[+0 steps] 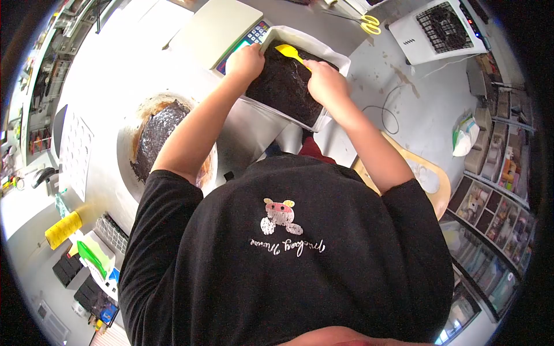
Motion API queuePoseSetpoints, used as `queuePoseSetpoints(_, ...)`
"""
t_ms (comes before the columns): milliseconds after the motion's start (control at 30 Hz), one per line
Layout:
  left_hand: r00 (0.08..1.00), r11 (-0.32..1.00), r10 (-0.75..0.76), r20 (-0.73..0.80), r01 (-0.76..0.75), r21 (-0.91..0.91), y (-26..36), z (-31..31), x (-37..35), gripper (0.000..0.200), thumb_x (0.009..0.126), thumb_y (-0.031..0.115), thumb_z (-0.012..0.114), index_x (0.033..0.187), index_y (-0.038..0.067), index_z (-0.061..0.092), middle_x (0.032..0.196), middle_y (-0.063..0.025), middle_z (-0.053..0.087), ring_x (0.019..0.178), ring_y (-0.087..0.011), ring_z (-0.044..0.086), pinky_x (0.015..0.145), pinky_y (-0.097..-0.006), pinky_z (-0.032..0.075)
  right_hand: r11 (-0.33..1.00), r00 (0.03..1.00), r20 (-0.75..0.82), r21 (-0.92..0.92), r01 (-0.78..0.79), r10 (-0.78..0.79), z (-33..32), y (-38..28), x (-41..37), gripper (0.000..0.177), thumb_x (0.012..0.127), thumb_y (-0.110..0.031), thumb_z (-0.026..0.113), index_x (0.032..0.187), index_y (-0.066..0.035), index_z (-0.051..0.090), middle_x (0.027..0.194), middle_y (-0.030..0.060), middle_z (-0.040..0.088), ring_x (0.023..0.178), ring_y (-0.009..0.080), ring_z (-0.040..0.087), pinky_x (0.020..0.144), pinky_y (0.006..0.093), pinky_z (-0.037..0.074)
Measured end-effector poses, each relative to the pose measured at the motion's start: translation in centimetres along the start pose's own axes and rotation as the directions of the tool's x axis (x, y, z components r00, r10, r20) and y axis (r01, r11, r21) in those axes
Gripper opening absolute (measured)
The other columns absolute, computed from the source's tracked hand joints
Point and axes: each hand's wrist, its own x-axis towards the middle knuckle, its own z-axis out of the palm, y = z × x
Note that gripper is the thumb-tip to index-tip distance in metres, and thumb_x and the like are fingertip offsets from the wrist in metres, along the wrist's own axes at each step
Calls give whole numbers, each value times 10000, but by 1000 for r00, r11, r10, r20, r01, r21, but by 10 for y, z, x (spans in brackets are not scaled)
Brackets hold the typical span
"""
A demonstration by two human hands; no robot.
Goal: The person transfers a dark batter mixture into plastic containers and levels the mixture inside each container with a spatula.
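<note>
My right hand (327, 83) is closed around the handle of a yellow spatula (287, 51). The spatula's blade rests on a dark, sticky-looking mass (283, 83) that fills a white rectangular tray (337, 56). At the tray's left rim, my left hand (247, 61) is closed on its edge, with the fingertips partly hidden. Directly left of the tray lies a pale digital scale (216, 29) with a keypad and lit display. A round white bowl (126, 141), smeared brown inside, stands nearer to me on the left and contains more of the dark, glossy mass. My left forearm covers part of it.
Yellow-handled scissors (370, 24) lie at the back right of the table. Beyond on the floor stands a white appliance (437, 32) with a cable. A wooden-edged stool (441, 187) is beside my right arm. Shelves (502, 167) line the right side; a yellow roll (63, 229) is at left.
</note>
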Motion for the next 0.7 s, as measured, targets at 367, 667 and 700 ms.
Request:
queuePoseSetpoints(367,1000,1000,19,-6,-19,15,-3,3,0,253,866,277,484,928,77,626,874,-178,652,803,-359,637,725,-458,511,1000,994,104,18,-14,12,8,-1,0,334,848,-104,406,1110,-117,612,998,160,634,904,334,625,778,443,503)
queuePoseSetpoints(667,999,1000,18,-35,-19,-7,-4,4,0,253,864,279,487,912,63,610,862,-192,641,800,-380,621,745,-471,488,975,939,277,135,174,-206,8,-23,-59,375,803,-72,440,1118,-161,624,1012,121,635,916,311,620,772,418,506)
queuePoseSetpoints(700,999,1000,18,-36,-18,-8,-4,4,1,253,864,279,487,912,63,610,862,-192,641,800,-380,621,745,-471,488,975,938,277,134,175,-207,4,-24,-58,375,803,-72,440,1118,-161,624,1012,121,635,916,311,620,772,418,506)
